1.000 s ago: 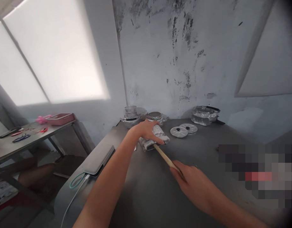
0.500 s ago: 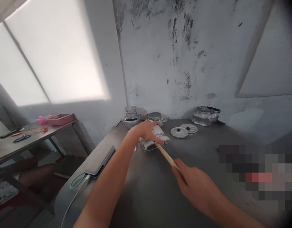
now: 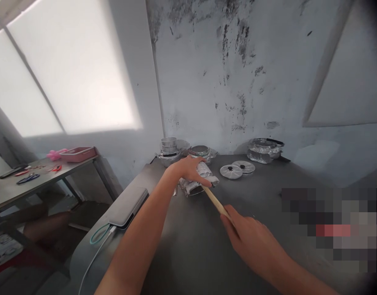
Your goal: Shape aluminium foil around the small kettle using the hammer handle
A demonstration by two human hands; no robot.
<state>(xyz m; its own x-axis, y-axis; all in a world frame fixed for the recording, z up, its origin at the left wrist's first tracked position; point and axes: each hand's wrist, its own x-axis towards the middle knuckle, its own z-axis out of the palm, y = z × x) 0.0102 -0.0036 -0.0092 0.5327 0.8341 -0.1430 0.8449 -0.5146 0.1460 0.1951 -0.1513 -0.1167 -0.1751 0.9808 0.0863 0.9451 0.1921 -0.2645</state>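
My left hand point(image 3: 190, 169) reaches over a crumpled white-and-grey wrapped bundle point(image 3: 203, 169), its thumb and fingers spread around the near part. Under and beside the hand, a thin rim shows at the bundle's lower edge; the rest is covered. In my right hand point(image 3: 248, 229) is a pale wooden handle point(image 3: 214, 199), slanting up to the left. Its far end meets the bundle by my left thumb, so whatever it carries there is hidden.
Two round lids with black knobs point(image 3: 231, 171) lie right of the bundle on the grey table point(image 3: 188, 246). Foil-like wrapped pots point(image 3: 263, 151) stand against the wall. A silver power bank point(image 3: 128, 207) with a cable sits left. A pink basket point(image 3: 78, 154) rests on another table.
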